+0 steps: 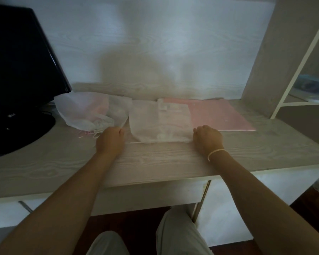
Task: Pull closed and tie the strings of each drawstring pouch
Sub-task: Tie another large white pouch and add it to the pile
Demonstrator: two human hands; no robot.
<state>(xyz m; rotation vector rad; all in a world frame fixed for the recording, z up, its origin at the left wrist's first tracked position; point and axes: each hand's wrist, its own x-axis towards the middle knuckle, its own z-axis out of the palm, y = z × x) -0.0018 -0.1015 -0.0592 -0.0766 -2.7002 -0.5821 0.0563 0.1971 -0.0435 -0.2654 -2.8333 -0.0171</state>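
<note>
A flat white sheer drawstring pouch (158,122) lies in the middle of the desk, its near edge toward me. My right hand (208,138) rests with curled fingers at the pouch's near right corner; whether it grips the fabric or a string I cannot tell. My left hand (111,140) sits curled at the left, between that pouch and a bunched, gathered white pouch (88,113) with thin strings (92,134) trailing from its mouth. Its fingertips touch the edge of the bunched pouch's fabric. A pink flat pouch or sheet (221,115) lies to the right, partly under the middle pouch.
A black monitor (20,61) on a round base (17,129) stands at the left. A shelf unit (293,70) rises at the right, holding a clear container (313,87). The light wooden desk (155,162) ends near my knees; a wall backs it.
</note>
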